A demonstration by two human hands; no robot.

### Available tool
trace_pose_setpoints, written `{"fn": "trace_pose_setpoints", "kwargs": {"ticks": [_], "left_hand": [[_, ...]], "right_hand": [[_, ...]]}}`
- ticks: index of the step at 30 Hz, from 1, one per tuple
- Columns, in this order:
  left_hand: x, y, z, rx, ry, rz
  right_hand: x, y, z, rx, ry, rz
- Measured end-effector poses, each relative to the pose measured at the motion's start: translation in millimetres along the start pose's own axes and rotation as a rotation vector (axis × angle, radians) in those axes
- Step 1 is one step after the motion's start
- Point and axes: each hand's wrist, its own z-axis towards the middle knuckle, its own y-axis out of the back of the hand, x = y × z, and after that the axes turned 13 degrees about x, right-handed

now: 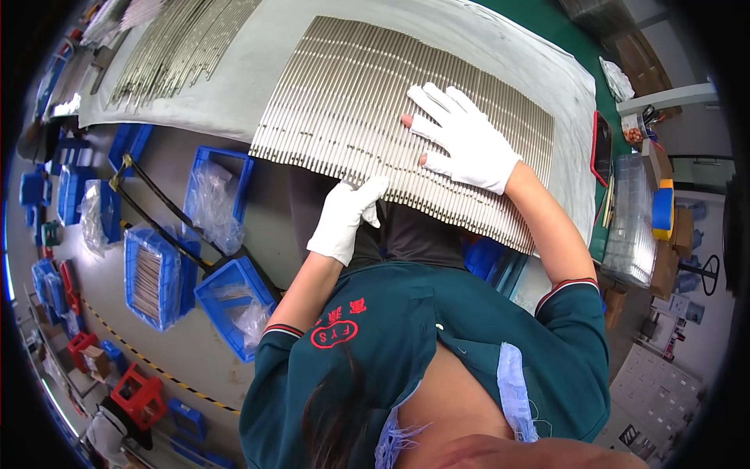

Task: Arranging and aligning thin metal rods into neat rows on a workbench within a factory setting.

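A broad sheet of thin silvery metal rods [336, 102], laid side by side, covers the middle of a white-clothed table [273, 47]. My right hand [465, 144], in a white glove with some bare fingertips, lies flat on the rods with its fingers spread. At the near edge of the rods is my left hand [341, 219], also white-gloved. Its fingers are partly curled against the rod ends, and whatever may be between them is hidden.
A looser bundle of rods [176, 51] lies at the far left of the table. Below on the left stand blue crates [241, 301] with plastic bags and a black cart handle [160, 184]. A red-edged phone [601, 148] and clear plastic trays [631, 219] sit on the right.
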Motion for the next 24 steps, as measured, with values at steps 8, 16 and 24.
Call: {"fn": "trace_pose_setpoints", "kwargs": {"ticks": [8,16,24], "left_hand": [[-14.1,-9.8,-5.5,0.029,0.069,-0.089],[-15.4,-2.1,0.1,-0.063,-0.033,0.079],[-14.5,0.7,-4.3,-0.032,0.025,0.109]], "right_hand": [[-0.5,0.0,0.2,0.008,0.003,-0.008],[0.6,1.2,0.5,-0.016,0.008,-0.034],[-0.9,0.3,1.1,-0.009,0.014,-0.039]]}}
